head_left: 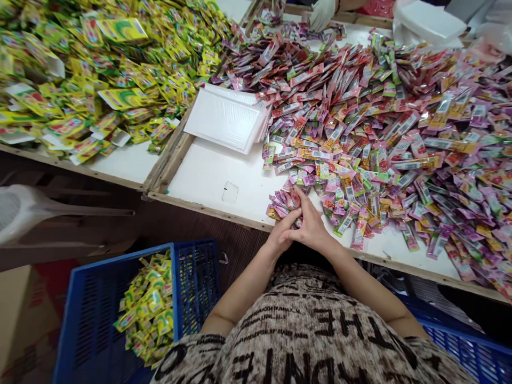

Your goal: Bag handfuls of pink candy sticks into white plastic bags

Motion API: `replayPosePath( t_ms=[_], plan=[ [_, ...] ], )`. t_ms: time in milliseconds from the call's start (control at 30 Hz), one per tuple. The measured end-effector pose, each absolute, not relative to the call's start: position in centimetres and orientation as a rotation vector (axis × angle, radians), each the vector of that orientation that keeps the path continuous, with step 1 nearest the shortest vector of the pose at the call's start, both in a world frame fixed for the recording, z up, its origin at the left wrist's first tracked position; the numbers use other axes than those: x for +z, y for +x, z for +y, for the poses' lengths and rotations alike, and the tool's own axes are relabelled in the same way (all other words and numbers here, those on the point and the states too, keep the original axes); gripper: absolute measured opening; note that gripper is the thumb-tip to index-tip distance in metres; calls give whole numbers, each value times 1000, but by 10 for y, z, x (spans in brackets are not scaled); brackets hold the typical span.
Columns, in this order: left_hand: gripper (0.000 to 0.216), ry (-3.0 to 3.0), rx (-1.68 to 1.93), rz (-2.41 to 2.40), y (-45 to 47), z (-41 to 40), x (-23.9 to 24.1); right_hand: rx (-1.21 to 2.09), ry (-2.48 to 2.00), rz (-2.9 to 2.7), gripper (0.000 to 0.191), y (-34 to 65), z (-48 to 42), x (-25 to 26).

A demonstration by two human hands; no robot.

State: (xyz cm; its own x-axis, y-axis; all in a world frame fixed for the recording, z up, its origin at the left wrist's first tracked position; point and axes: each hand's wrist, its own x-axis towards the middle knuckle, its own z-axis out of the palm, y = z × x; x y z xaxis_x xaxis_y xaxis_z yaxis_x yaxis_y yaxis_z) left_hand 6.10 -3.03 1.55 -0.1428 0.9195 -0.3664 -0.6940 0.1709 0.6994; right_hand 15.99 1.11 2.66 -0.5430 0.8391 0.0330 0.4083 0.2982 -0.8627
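Close to the table's front edge, my left hand (280,233) and my right hand (310,221) meet around a small bunch of candy stick packets (282,201) in purple, pink and orange. The fingers of both hands are curled against the bunch and partly overlap, so some packets are hidden. Just right of my hands begins a wide heap of similar stick packets (360,133), many showing barcodes. Further back and to the left lies a stack of white flat wrapped sheets (226,120) on the white tabletop (204,170).
A wooden divider (172,154) separates a pile of yellow-green packets (120,69) on the left. Below stands a blue crate (196,272) holding yellow packets; another blue crate (472,346) is at lower right. A co-worker's gloved hand (322,15) shows at the far side.
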Motion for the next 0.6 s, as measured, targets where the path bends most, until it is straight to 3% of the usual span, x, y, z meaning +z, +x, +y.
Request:
replayPosePath(
  t_ms=[233, 367, 500, 600],
  plan=[
    [56, 136, 1343, 749, 59, -37, 17, 1203, -1044, -2252, 97, 176, 29, 30],
    [64, 192, 1372, 807, 68, -38, 19, 1210, -940, -2341, 81, 187, 32, 24],
    [62, 336, 1349, 926, 71, -43, 22, 1160, -1026, -2104, 74, 185, 22, 22],
    [68, 619, 1123, 922, 54, -42, 28, 1336, -1166, -1738, 65, 186, 19, 21]
  ],
)
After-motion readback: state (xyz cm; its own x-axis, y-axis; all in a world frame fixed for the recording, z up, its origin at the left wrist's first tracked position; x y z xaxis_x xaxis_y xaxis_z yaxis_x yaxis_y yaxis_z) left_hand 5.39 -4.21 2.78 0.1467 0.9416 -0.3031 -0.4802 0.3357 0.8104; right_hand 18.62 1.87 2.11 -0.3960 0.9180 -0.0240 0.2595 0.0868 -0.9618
